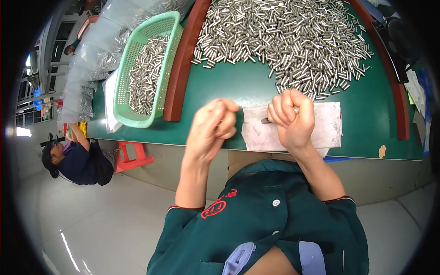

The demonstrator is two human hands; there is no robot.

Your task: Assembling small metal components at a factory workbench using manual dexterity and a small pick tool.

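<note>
My left hand (212,128) hovers at the table's front edge, left of a stained white cloth (327,123). Its fingers are curled inward, slightly blurred, and whatever lies inside them is hidden. Above the cloth, my right hand (293,120) is closed in a fist around a thin dark metal tool (265,121). The tool's flat end sticks out toward my left hand, and the rest is covered by fingers. Beyond both hands, a large heap of short shiny metal pins (293,41) spreads over the green tabletop (220,87).
A light green plastic basket (124,87) with metal pins stands at the left. Dark red rails (181,78) border the work area on both sides. Clear bags of metal parts (91,50) line the far left. Another person (82,160) sits near a red stool (133,158).
</note>
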